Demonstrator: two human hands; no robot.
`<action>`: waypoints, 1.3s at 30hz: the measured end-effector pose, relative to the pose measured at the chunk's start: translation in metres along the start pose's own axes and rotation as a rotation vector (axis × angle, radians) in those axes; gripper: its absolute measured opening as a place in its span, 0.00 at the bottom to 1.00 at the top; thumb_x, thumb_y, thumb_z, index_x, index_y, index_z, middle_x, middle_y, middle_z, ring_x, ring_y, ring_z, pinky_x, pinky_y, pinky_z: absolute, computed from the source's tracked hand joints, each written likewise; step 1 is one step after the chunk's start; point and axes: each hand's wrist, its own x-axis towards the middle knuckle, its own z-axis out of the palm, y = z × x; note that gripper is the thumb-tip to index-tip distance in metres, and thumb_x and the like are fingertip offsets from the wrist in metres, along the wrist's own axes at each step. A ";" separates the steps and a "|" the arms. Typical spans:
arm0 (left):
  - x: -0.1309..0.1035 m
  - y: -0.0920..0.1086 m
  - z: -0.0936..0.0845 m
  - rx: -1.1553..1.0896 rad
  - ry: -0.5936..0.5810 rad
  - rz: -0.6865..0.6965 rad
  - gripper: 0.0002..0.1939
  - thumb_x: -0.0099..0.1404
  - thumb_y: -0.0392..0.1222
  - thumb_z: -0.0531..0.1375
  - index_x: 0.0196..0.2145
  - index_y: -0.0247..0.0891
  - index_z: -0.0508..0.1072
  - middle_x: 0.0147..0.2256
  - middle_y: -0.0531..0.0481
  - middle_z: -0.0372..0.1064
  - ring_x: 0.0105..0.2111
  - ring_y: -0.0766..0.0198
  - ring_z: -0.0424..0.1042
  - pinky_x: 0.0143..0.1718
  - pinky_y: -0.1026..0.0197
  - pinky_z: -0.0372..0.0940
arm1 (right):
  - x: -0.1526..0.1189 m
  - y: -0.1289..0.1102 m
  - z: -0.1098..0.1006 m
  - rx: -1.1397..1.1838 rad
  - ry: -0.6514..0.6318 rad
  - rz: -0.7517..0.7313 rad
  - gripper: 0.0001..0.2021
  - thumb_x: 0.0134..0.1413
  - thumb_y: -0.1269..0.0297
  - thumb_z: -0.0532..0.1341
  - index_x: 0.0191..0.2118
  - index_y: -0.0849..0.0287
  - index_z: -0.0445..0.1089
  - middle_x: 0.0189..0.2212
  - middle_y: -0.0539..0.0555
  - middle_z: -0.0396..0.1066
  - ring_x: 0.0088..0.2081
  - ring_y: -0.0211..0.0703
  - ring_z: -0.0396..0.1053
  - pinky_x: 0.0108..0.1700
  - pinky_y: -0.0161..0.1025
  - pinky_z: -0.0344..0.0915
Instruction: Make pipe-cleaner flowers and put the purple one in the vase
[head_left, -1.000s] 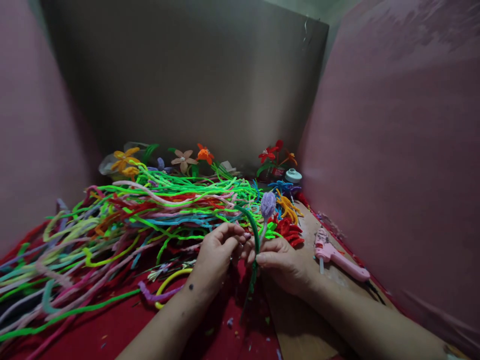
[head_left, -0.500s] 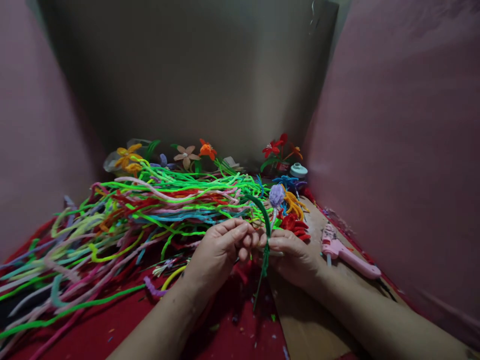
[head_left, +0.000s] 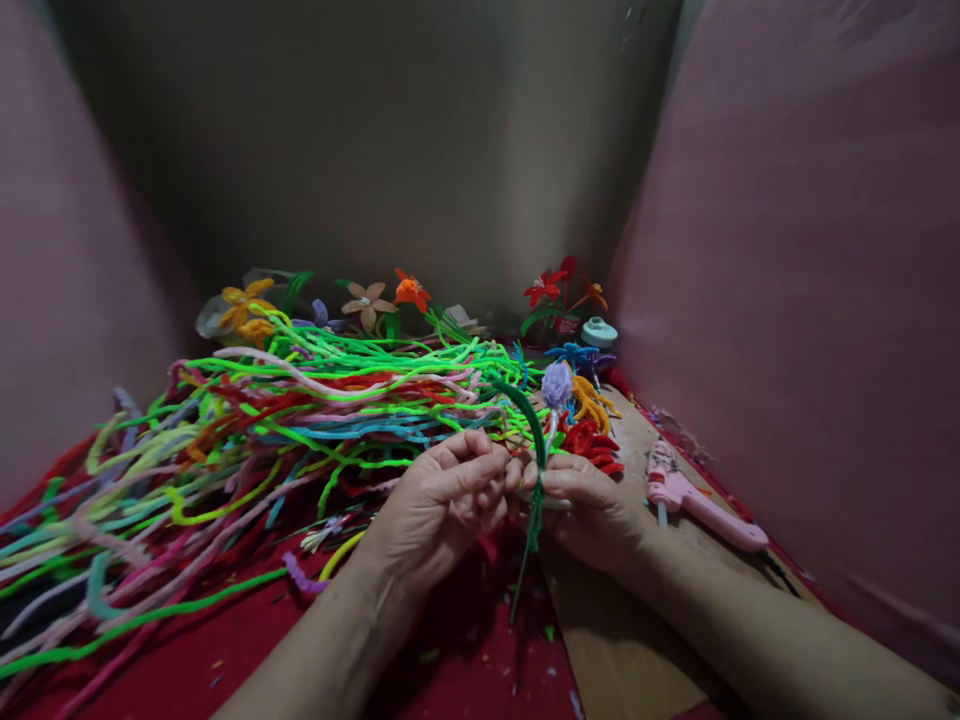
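My right hand pinches a pipe-cleaner flower between thumb and fingers. This flower has a fuzzy lavender head on a pale stem, standing roughly upright above the grip. At the same grip a dark green pipe-cleaner leaf arches up and left, and a thin green end hangs below. Close beside it, my left hand is closed, its fingertips pressed together and nearly meeting the right fingertips. What the left fingers hold, if anything, is hidden.
Loose multicoloured pipe cleaners heap at the left and centre. A pink glue gun lies on cardboard at right. Red petals lie behind my right hand. Finished flowers stand along the back wall, near a pale blue round object.
My left fingers have curled and shifted slightly beside the stem. The flower and leaf stay in my right hand, and the whole view has moved a little.
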 end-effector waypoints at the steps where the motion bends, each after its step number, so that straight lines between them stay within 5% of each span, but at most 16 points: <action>1: 0.000 0.000 0.000 0.003 -0.009 0.001 0.09 0.48 0.36 0.68 0.23 0.34 0.69 0.23 0.51 0.65 0.29 0.67 0.68 0.30 0.67 0.63 | 0.000 0.000 0.001 0.001 0.003 0.005 0.06 0.41 0.68 0.62 0.27 0.60 0.76 0.22 0.51 0.66 0.24 0.35 0.60 0.27 0.33 0.60; 7: 0.001 -0.003 -0.003 0.015 -0.075 0.015 0.15 0.55 0.45 0.64 0.20 0.33 0.67 0.15 0.55 0.54 0.27 0.66 0.66 0.29 0.69 0.62 | -0.001 -0.001 0.003 -0.009 0.001 0.011 0.06 0.41 0.68 0.62 0.28 0.61 0.76 0.23 0.52 0.67 0.26 0.37 0.63 0.26 0.33 0.60; 21: 0.005 -0.004 -0.003 -0.033 -0.024 0.012 0.18 0.59 0.49 0.60 0.21 0.35 0.60 0.17 0.60 0.52 0.12 0.79 0.48 0.14 0.71 0.53 | -0.001 0.001 0.000 -0.019 -0.033 -0.016 0.07 0.43 0.67 0.62 0.31 0.60 0.77 0.29 0.54 0.71 0.27 0.36 0.65 0.27 0.33 0.61; 34: 0.005 -0.004 -0.001 -0.016 -0.057 0.036 0.11 0.58 0.30 0.58 0.19 0.32 0.65 0.13 0.53 0.58 0.19 0.71 0.62 0.19 0.71 0.55 | -0.001 0.000 0.001 0.005 -0.071 -0.022 0.07 0.45 0.69 0.61 0.31 0.61 0.77 0.27 0.53 0.70 0.27 0.35 0.65 0.28 0.33 0.61; 39: 0.006 -0.005 -0.004 -0.049 -0.018 0.081 0.08 0.53 0.28 0.62 0.31 0.33 0.68 0.19 0.54 0.65 0.19 0.72 0.64 0.26 0.68 0.62 | -0.001 -0.003 0.002 0.022 -0.072 -0.027 0.07 0.46 0.69 0.61 0.30 0.62 0.77 0.22 0.50 0.68 0.25 0.33 0.64 0.29 0.32 0.61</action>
